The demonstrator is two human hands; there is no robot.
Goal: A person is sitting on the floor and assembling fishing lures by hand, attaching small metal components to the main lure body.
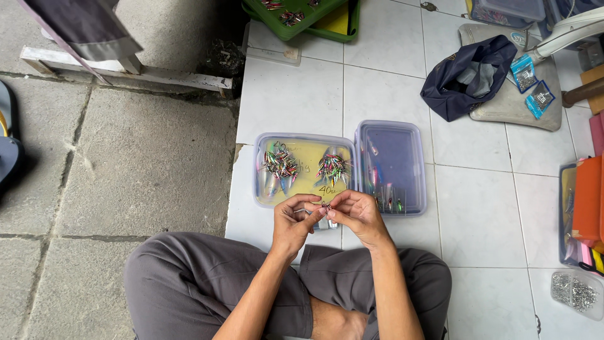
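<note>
A small metal lure part (323, 206), too small to identify, was pinched between the fingertips of the left hand (293, 221) and right hand (356, 213), above the crossed legs at the tile edge. Just beyond lay a clear lidded box (304, 169) with a yellow base holding two lure clusters, its lid (391, 165) open alongside. Bare tile extended rightward. A dark blue bag (469, 75) sat well apart; an orange case (587, 201) was cut off by the frame.

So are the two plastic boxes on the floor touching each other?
Touching. The head view shows the yellow-bottomed box and the clear box sitting side by side on the white tiles, their edges meeting with no tile visible between them.
</note>
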